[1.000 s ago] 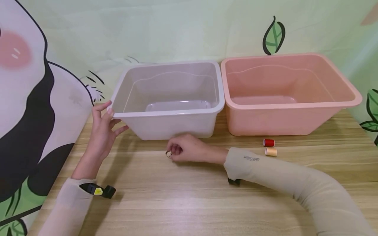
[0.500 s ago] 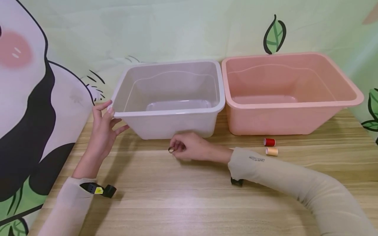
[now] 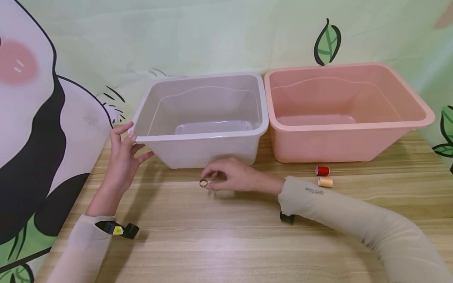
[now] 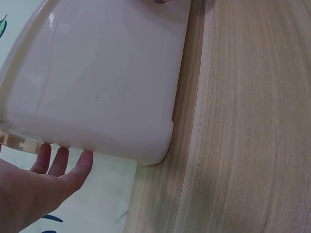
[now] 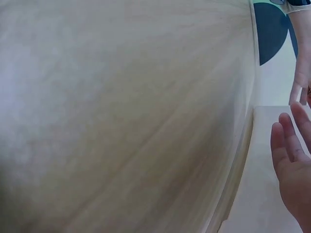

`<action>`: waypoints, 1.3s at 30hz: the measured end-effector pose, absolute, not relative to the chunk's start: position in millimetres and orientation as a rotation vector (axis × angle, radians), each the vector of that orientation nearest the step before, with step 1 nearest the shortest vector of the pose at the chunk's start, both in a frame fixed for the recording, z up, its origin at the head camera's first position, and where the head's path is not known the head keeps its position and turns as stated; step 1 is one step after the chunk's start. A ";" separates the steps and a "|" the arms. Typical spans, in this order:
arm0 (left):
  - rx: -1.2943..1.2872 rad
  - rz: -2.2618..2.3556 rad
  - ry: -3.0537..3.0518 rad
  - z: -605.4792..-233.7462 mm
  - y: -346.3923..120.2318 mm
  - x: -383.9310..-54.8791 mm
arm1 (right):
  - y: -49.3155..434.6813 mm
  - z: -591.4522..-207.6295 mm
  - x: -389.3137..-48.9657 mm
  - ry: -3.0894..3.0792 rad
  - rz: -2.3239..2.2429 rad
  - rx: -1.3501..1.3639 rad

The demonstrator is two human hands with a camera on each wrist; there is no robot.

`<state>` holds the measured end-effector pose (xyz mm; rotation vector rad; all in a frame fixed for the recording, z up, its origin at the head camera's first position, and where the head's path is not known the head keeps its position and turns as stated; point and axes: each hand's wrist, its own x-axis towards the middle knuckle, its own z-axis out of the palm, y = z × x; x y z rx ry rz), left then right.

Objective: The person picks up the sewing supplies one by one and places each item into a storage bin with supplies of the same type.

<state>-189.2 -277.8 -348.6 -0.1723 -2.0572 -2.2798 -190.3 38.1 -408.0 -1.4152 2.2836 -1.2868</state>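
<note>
At the left corner of the light grey plastic bin (image 3: 198,151), my left hand (image 3: 122,161) holds the rim between thumb and forefinger. In the left wrist view, the other fingers (image 4: 80,172) of that hand lie against the bin's side. In front of the bin, my right hand (image 3: 231,177) pinches a small gold-coloured ring (image 3: 203,183) at the tips of thumb and forefinger, low over the table. The right wrist view shows part of the right hand (image 5: 296,179) at its edge, with its other fingers extended.
A pink plastic bin (image 3: 322,144) stands directly right of the grey one. Before it, a red thread spool (image 3: 322,171) and a pale orange thread spool (image 3: 325,182) lie on the wooden table (image 3: 198,243). A printed cloth (image 3: 219,35) hangs behind.
My right hand has shifted slightly with the ring, and its thumb and forefinger are spread a little wider. My left hand stays on the bin's rim.
</note>
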 end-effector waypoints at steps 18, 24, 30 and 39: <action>-0.176 -2.252 -2.078 -349.0 -276.5 -189.1 | 48.5 -396.5 -189.9 2.330 -1.313 -1.463; -0.186 -2.240 -2.080 -349.0 -276.9 -189.4 | 48.9 -396.3 -191.6 2.347 -1.303 -1.482; -0.189 -2.237 -2.085 -349.1 -277.3 -189.5 | 48.6 -394.8 -191.1 2.366 -1.298 -1.482; -0.199 -2.256 -2.070 -349.7 -278.3 -189.2 | 50.9 -392.2 -190.2 2.380 -1.306 -1.512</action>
